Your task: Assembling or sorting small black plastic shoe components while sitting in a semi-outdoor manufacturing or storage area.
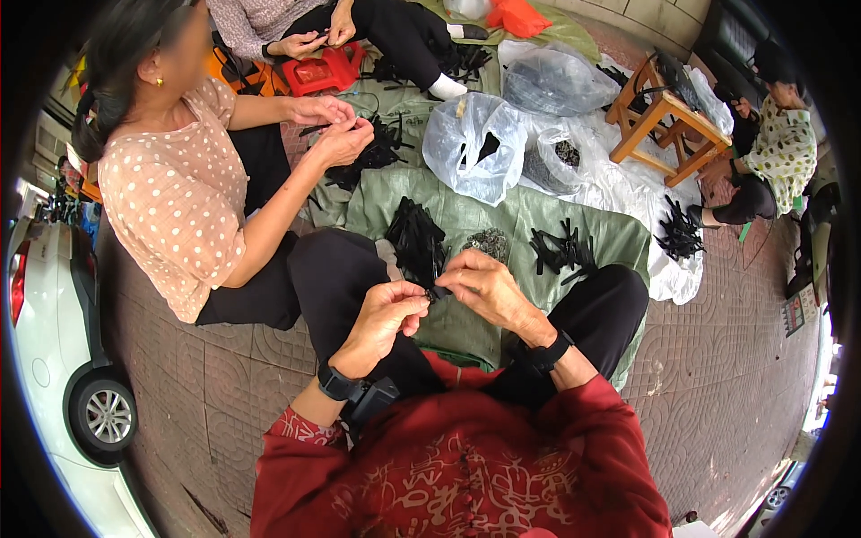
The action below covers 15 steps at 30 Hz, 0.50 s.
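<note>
Close together over my lap, my left hand (pixel 391 316) and my right hand (pixel 489 289) are both closed, fingertips pinching a short black strap (pixel 438 293) between them. Whether a small metal part is also in the fingers is too small to tell. Just beyond my left hand, a heap of black straps (pixel 415 235) lies on the green sheet (pixel 502 211). Past my right hand is a pile of small metal rings (pixel 489 240), partly hidden by that hand. A looser heap of black straps (pixel 565 248) lies farther right.
A person in a dotted top (pixel 175 188) sits at my left, another at the far side. Translucent plastic bags (pixel 475 148), a wooden stool (pixel 668 125) and a red plastic stool (pixel 323 72) stand beyond. A parked white car (pixel 63 359) is at left; one more person (pixel 780 148) sits far right.
</note>
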Each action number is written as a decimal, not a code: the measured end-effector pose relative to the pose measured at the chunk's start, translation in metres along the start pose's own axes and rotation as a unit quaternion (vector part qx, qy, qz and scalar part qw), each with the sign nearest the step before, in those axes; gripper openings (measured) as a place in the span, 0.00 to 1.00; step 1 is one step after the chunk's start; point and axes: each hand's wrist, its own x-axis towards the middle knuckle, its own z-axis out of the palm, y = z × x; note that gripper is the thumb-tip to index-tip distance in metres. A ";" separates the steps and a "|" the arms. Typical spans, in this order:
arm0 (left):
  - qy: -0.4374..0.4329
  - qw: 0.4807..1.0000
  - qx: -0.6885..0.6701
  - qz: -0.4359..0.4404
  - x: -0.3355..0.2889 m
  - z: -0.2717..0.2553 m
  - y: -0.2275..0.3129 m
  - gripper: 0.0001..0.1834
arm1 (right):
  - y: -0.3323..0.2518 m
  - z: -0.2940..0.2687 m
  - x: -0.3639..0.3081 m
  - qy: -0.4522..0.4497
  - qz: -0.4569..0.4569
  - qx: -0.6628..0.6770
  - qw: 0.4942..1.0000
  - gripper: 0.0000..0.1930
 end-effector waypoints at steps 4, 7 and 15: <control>0.020 0.999 0.035 0.021 0.000 0.000 -0.001 0.03 | -0.011 -0.001 0.004 0.007 -0.138 -0.146 0.979 0.16; 0.024 0.997 0.065 0.029 0.000 0.005 0.001 0.03 | -0.009 0.007 0.002 -0.045 -0.160 -0.173 0.971 0.21; 0.005 0.998 0.059 -0.001 -0.004 0.004 0.008 0.04 | 0.005 0.008 0.000 -0.047 -0.078 0.001 0.996 0.16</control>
